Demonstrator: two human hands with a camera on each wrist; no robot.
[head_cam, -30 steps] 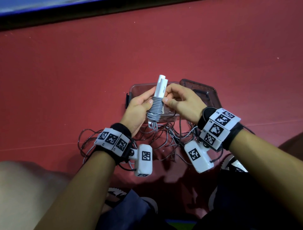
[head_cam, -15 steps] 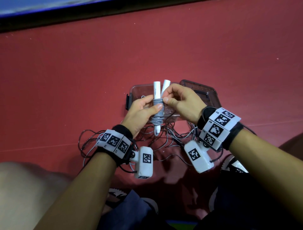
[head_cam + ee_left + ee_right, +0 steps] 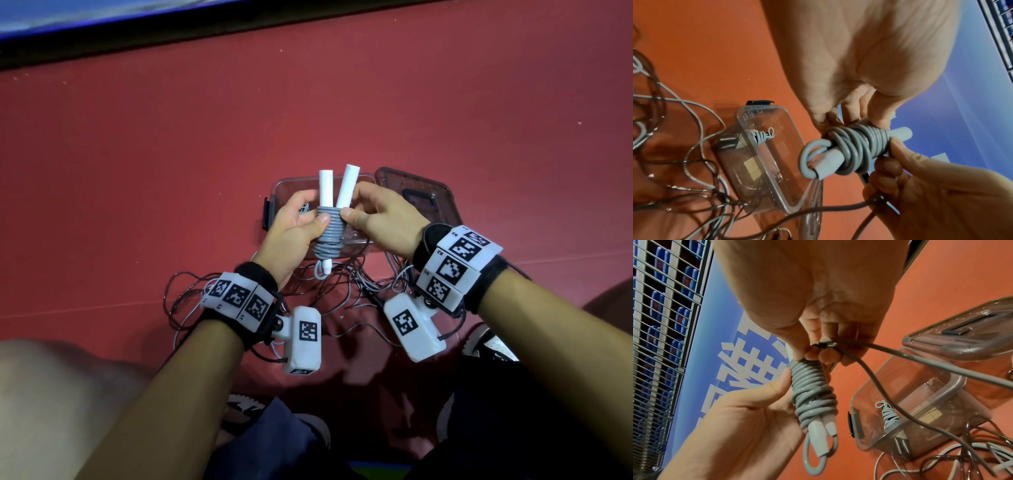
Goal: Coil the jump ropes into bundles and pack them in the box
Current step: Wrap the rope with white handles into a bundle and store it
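1. Between the two hands, above the box, a grey jump rope bundle (image 3: 329, 233) is being held upright, its cord wound tightly around two white handles (image 3: 347, 190) that are sticking out at the top and splaying apart.
2. The left hand (image 3: 291, 233) is curling around the left side of the coil, with its thumb (image 3: 320, 224) pressing on the wraps.
3. The right hand (image 3: 380, 222) is pinching the top of the coil with thumb and fingertips, and in the right wrist view a loose dark cord (image 3: 890, 381) is also passing through its curled fingers.
4. At the bottom of the bundle, a short loop of grey cord (image 3: 813, 459) is hanging below the handle ends.
5. Beneath the hands, the clear plastic box (image 3: 274, 192) is sitting open on the red floor (image 3: 171, 137), with another wound grey bundle (image 3: 762, 136) lying inside it.
6. Just to the right of the box, its tinted lid (image 3: 421, 195) is resting against it, tilted.
7. Nearer the person, loose ropes (image 3: 191, 294) are lying tangled on the floor.
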